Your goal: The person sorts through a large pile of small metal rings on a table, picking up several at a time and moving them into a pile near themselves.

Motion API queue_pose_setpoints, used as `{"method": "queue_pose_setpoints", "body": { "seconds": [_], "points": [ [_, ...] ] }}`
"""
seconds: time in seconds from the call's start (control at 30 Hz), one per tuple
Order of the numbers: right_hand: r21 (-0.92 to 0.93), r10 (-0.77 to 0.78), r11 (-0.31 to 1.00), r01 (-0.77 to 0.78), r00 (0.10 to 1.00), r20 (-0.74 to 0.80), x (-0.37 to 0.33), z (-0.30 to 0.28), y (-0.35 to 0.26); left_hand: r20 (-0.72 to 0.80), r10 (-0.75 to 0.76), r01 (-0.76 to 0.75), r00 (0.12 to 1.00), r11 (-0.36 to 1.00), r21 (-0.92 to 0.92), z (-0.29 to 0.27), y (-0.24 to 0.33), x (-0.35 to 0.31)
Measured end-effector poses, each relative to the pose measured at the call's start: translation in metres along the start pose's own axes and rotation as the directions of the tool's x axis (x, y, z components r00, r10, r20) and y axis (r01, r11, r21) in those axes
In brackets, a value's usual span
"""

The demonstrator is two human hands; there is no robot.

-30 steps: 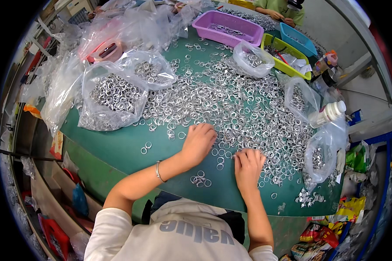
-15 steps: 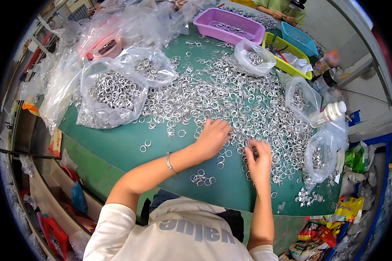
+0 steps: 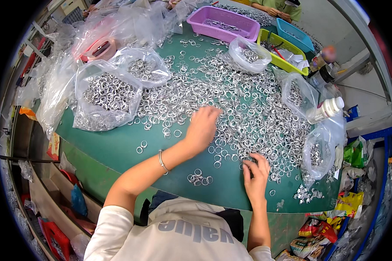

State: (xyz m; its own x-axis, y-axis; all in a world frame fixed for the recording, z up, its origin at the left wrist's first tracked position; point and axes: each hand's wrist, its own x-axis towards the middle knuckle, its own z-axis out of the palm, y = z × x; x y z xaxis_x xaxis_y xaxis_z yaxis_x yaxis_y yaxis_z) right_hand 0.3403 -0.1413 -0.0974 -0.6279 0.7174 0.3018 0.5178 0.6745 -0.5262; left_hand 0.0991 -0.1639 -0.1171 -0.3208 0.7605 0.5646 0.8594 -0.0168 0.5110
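Loose silver metal rings (image 3: 244,117) lie in a wide heap across the green table (image 3: 130,148). My left hand (image 3: 203,126), with a silver bangle on its wrist, reaches to the heap's near edge. Its fingers point down, bunched together among the rings; what they hold, if anything, is hidden. Lower and to the right, my right hand (image 3: 257,176) is at the near edge of the heap. A gap shows between its thumb and curved fingers, beside some rings. Apart from the heap, a small cluster of rings (image 3: 199,177) lies nearer my body.
Clear bags of rings (image 3: 111,93) stand at the left, others at the right. A purple basin (image 3: 224,24), a yellow-green basket (image 3: 283,58) and a blue basket (image 3: 295,35) are at the back. A white bottle (image 3: 326,109) leans at the right. Another person's hands (image 3: 278,14) work beyond.
My left hand has drawn slightly left along the heap's edge. My right hand has moved a little nearer my body, its thumb and fingers still curved. More rings now lie spread between the hands.
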Motion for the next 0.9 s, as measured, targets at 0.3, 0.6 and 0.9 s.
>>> {"method": "queue_pose_setpoints", "body": {
  "seconds": [0.3,0.6,0.9],
  "points": [
    [-0.256,0.028,0.965,-0.059,0.992,-0.126,0.042,0.029,0.005,0.48,0.304,-0.287,0.823,0.952,-0.11,-0.006,0.053,-0.047],
    [-0.15,-0.102,0.984,0.095,0.994,-0.04,0.013,0.01,-0.011,0.54,0.36,-0.346,0.761,0.929,-0.131,-0.007,0.05,-0.066],
    [-0.303,0.002,0.952,-0.042,0.992,-0.13,0.032,0.017,-0.005,0.402,0.218,-0.164,0.889,0.972,-0.166,-0.03,0.055,-0.075]
  ]
}}
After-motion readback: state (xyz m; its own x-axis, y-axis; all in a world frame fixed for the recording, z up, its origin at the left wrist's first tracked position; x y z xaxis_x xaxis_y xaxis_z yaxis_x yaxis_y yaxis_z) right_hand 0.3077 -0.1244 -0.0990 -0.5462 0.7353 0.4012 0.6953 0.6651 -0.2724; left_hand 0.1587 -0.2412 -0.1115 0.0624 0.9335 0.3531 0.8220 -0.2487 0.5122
